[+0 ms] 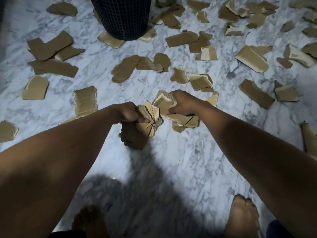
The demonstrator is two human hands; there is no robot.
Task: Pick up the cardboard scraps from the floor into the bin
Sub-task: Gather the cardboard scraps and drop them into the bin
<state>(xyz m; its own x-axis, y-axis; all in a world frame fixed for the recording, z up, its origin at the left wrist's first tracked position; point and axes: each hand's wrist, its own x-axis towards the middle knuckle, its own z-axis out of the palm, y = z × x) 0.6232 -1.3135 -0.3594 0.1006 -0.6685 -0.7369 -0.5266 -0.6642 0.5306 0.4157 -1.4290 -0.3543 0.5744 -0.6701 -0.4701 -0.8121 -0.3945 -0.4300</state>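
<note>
Several torn brown cardboard scraps [123, 68] lie scattered over the white marble floor [171, 152]. A dark mesh bin [122, 16] stands at the top centre, with scraps tucked against its base. My left hand [127, 112] grips a bunch of cardboard scraps [137, 133] low over the floor at the centre. Just to its right, my right hand [184, 103] holds another handful of scraps [164, 104], some of them hanging below the fingers. The two hands are close together, almost touching.
My bare feet [243, 219] stand at the bottom edge on floor without scraps. Scraps spread to the left [51, 67], to the right [255, 93] and around the bin. A single scrap lies at the far right edge [308, 140].
</note>
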